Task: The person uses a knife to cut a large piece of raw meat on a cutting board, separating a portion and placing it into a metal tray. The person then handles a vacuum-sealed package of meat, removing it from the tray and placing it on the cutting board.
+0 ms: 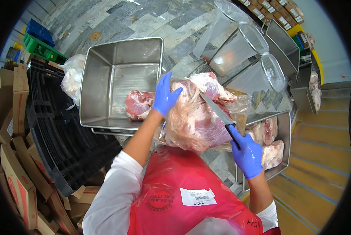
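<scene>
A large piece of raw meat (193, 113), partly wrapped in clear plastic, lies in front of me. My right hand (247, 152), in a blue glove, is closed round the black handle of a knife (218, 111). Its blade slants up and left across the meat. My left hand (165, 96), gloved too, rests at the meat's left side with fingers extended and thumb apart. Beyond that hand, a smaller red piece of meat (137, 105) lies in a deep steel tub (122, 46). Another steel tub (287, 135) on the right holds several pieces of meat.
A black plastic pallet (60, 129) leans at the left beside flattened cardboard boxes (20, 192). Clear bins (242, 47) stand at the far right, near more steel tubs (283, 47). A green crate (42, 47) sits far left. A red plastic apron (171, 184) covers my front.
</scene>
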Tool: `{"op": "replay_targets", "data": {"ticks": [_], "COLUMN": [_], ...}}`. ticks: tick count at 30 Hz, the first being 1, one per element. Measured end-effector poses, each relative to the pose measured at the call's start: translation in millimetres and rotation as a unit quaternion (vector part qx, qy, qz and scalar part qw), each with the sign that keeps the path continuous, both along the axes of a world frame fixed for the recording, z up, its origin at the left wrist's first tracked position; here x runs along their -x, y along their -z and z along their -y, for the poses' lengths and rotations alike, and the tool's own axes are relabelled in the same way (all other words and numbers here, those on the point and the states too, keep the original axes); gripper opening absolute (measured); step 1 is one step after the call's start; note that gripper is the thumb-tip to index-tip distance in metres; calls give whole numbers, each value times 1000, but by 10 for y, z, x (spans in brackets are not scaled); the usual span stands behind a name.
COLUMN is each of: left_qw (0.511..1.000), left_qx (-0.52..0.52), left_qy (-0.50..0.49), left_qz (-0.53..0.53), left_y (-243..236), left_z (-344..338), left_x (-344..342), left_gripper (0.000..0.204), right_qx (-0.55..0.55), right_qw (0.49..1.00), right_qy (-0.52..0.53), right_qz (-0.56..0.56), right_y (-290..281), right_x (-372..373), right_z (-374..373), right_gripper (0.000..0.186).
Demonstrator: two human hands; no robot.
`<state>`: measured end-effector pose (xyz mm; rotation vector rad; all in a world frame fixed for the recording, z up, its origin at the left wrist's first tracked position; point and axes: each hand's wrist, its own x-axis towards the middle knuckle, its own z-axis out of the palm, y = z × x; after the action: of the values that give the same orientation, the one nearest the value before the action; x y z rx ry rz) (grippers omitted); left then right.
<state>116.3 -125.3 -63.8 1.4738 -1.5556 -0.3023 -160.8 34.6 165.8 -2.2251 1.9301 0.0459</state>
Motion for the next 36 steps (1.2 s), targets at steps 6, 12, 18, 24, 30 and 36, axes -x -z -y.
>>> {"op": "replay_targets", "data": {"ticks": [6, 12, 18, 24, 30, 36], "left_qw": [926, 951, 981, 987, 945, 955], "left_qx": [-283, -206, -140, 8, -51, -75], "left_qy": [219, 116, -43, 112, 221, 265], "left_qz": [-120, -199, -124, 118, 236, 106], "left_y": [163, 412, 412, -470, -252, -264], "left_z": [461, 486, 315, -496, 67, 845], "left_x": [75, 166, 154, 367, 123, 367], "left_gripper": [55, 30, 31, 33, 24, 28], "right_qx": [-19, 12, -27, -69, -25, 9], "right_qw": [989, 983, 975, 965, 970, 975], "right_qy": [118, 155, 175, 212, 190, 178], "right_qz": [85, 102, 136, 140, 149, 136], "right_y": [51, 252, 151, 81, 197, 263], "right_x": [199, 243, 350, 497, 584, 686], "right_z": [-477, -669, -697, -829, -1014, -1163], "right_gripper": [55, 55, 54, 53, 53, 55]}}
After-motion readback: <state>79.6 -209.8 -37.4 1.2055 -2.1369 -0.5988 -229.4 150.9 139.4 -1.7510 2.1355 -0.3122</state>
